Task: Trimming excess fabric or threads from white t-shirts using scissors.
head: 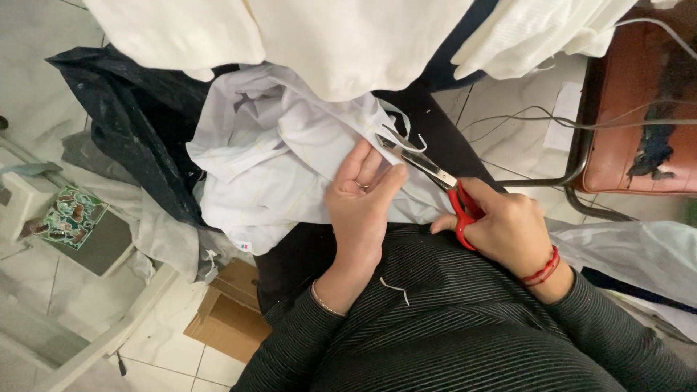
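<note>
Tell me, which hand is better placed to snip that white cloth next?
The right hand: it holds the red-handled scissors, blades open at the edge of the white cloth. The left hand lies flat, pinning the cloth beside the blades.

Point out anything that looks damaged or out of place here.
The brown seat at upper right is damaged: its covering is torn open in a dark ragged patch. A loose white thread lies on the striped dark top, below the left hand. The right hand holds red-handled scissors.
</note>
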